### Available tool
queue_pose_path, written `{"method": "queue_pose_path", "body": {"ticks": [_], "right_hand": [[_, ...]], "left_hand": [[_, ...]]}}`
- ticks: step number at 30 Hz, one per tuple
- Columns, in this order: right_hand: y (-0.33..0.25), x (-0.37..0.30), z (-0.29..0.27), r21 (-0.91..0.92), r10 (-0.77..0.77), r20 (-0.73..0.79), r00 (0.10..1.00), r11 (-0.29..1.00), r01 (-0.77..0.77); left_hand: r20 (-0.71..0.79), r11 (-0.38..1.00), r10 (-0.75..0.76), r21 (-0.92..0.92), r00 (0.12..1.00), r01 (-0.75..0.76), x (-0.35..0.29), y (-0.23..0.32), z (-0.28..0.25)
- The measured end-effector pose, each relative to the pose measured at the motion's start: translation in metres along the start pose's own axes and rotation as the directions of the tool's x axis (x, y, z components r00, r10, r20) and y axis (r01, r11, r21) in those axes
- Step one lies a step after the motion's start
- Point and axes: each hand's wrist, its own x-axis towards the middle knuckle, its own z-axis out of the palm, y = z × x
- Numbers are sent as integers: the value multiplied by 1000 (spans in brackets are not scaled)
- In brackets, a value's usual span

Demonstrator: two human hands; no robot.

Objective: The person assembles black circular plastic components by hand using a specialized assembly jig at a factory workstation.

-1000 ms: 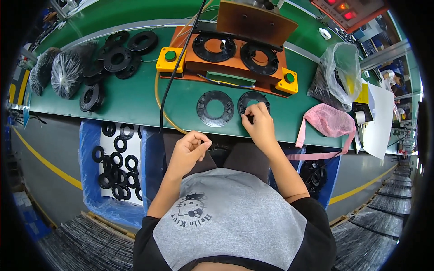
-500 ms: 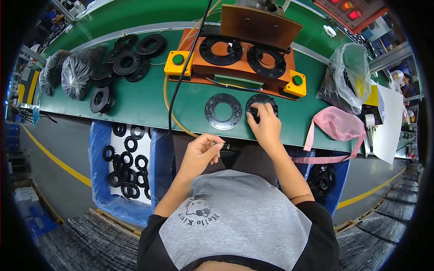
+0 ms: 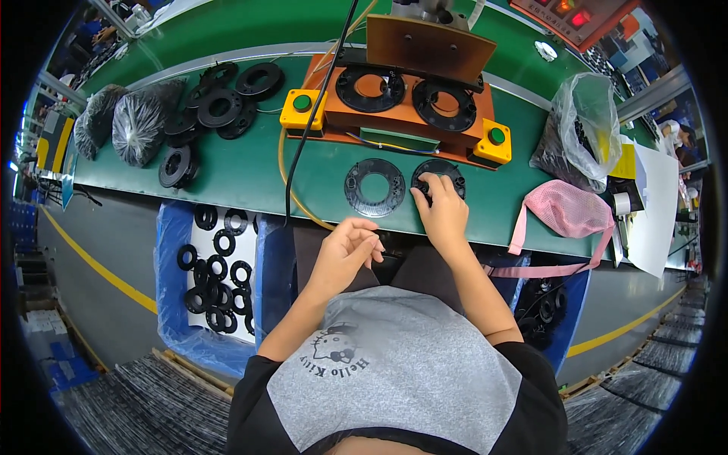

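In front of the orange fixture [image 3: 394, 115], the right hand [image 3: 442, 208] hides part of a black ring [image 3: 455, 173]; whether the left hand [image 3: 350, 254], farther in front, holds anything cannot be told. Right of the fixture, dark pieces [image 3: 557, 155] in a clear bag [image 3: 590, 95] are indistinct; above it, metal machinery [image 3: 425, 9] is cut off.

Pink mesh cloth [image 3: 567, 208], white roll [image 3: 622, 203] just right of it, white sheet [image 3: 655, 220] farther right, small white object [image 3: 544, 51] well behind it
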Motion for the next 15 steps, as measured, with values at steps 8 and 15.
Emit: {"method": "queue_pose_path", "body": {"ticks": [8,15], "right_hand": [[3,0,-11,321,57,-81,995,947,-28],[29,-7,-35,548,71,-223,972,834,65]], "left_hand": [[33,901,241,364,970,-236,10,6,2],[109,594,487,685,866,-421,39,3,29]]}}
